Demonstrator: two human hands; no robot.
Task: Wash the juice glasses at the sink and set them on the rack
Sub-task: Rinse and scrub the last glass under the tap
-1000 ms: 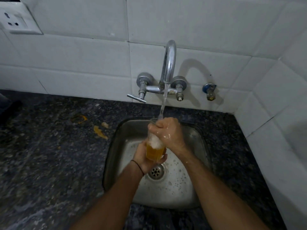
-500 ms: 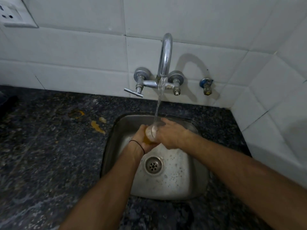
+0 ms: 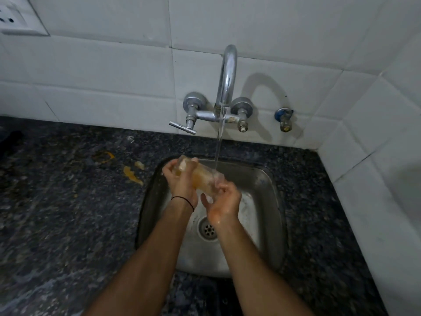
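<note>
A clear, straight-sided juice glass (image 3: 201,177) tinted orange lies tipped nearly on its side above the far-left part of the square stainless-steel sink (image 3: 271,201). Its base points far-left and its mouth near-right. The left hand (image 3: 182,185) wraps its fingers around the base end. The right hand (image 3: 224,202) curls its fingers at the mouth end, touching the rim; motion blur hides whether any fingertip goes inside. A thin stream of water (image 3: 217,151) falls from the curved chrome tap (image 3: 227,71) on the white tiled wall (image 3: 102,71) and lands on the glass near its mouth. A thin black band (image 3: 182,200) circles the left wrist.

Both forearms cross the near rim of the sink. The round drain (image 3: 208,230) sits below the right wrist, and the basin to the right of the hands is bare steel. The dark speckled stone counter (image 3: 57,224) surrounds the sink on the left, near and right sides. The right strip is narrow and ends at a white tiled side wall (image 3: 376,179). Orange spill marks (image 3: 132,174) lie on the counter just left of the sink's far-left corner. A white wall socket (image 3: 18,17) sits at the far left. A small blue-capped valve (image 3: 283,119) projects from the wall right of the tap.
</note>
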